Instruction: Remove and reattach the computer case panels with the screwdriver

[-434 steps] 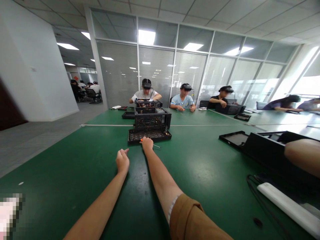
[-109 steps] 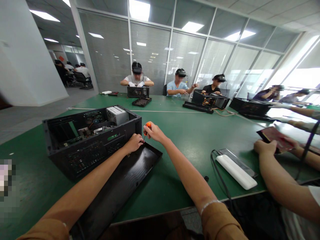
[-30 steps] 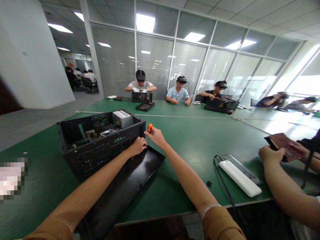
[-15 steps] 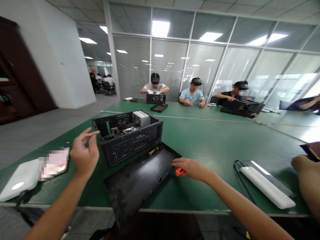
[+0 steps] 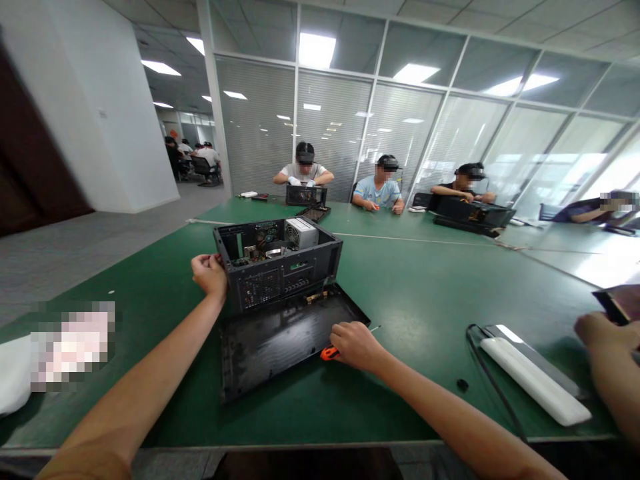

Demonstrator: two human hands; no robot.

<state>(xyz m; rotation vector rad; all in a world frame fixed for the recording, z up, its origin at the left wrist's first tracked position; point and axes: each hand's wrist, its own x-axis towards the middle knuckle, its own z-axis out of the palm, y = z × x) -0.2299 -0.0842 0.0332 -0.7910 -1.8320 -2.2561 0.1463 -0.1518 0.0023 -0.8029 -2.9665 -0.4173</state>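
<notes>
An open black computer case (image 5: 285,273) stands on the green table (image 5: 415,293), its fan and power supply showing inside. The case's black side panel (image 5: 280,337) lies flat in front of it. My left hand (image 5: 210,273) is closed at the case's near left corner, touching its edge. My right hand (image 5: 355,345) rests on the table at the panel's right edge, fingers wrapped round an orange-handled screwdriver (image 5: 330,352) whose thin shaft pokes out to the right.
A white power bank (image 5: 535,380) with a black cable lies at the right. Another person's hand (image 5: 600,333) holds a dark board at the far right. Several people work on other cases (image 5: 470,215) across the table. A white object (image 5: 13,373) lies at the left edge.
My left hand dropped from mid-air, fingers apart, to close on the case's left corner. My right hand stays low on the table with the screwdriver. The view shifted slightly.
</notes>
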